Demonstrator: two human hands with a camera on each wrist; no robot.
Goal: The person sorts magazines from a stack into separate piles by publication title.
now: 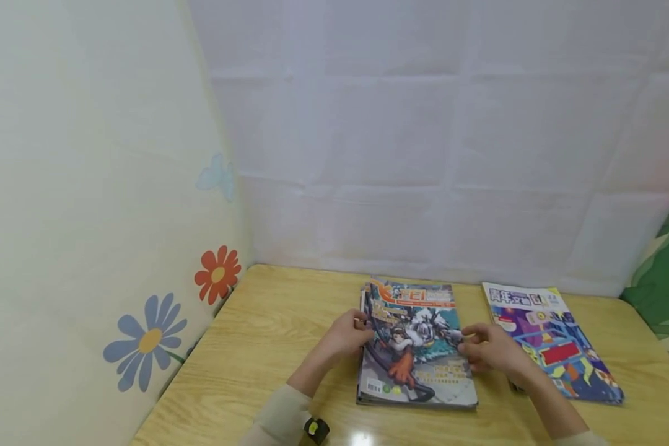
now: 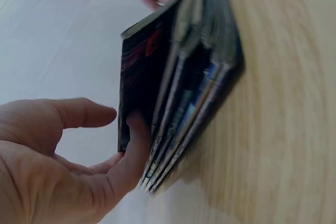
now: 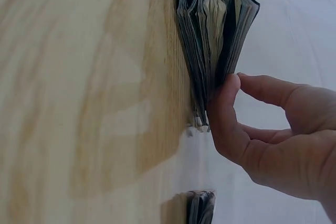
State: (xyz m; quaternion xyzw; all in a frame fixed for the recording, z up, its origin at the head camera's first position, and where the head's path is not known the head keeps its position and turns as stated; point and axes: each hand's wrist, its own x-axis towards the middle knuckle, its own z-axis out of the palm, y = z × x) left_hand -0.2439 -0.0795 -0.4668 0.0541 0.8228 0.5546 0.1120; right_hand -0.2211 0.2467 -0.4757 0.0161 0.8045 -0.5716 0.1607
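"Fingers of the left hand [image 1: 350, 329] are pinching the near-left edge of the top magazine [image 1: 418, 347], one digit outside the cover, another tucked beneath!"

"And the right hand [image 1: 493, 350]?"

"Pinching as well, at the opposite edge. There's a dark gap under that top copy, between it and the stack [image 2: 226, 40] it belongs to."

"So what step are we watching?"

"Parting the top one from those below, I'd say. Next calls for matched grips, both edges lifted evenly, or the covers underneath might drag along."

"Any box or tray holding them?"

"None that I can see. They're piled loose on the wooden table [image 1: 290, 310], and the gaps along the side show several copies under the top one."

"Over by the right forearm?"

"A purple-covered magazine [image 1: 582, 371], well apart from the stack, lying slantwise. And a small black object [image 1: 316, 429] sits beside the left sleeve [image 1: 281, 412]; can't tell what."
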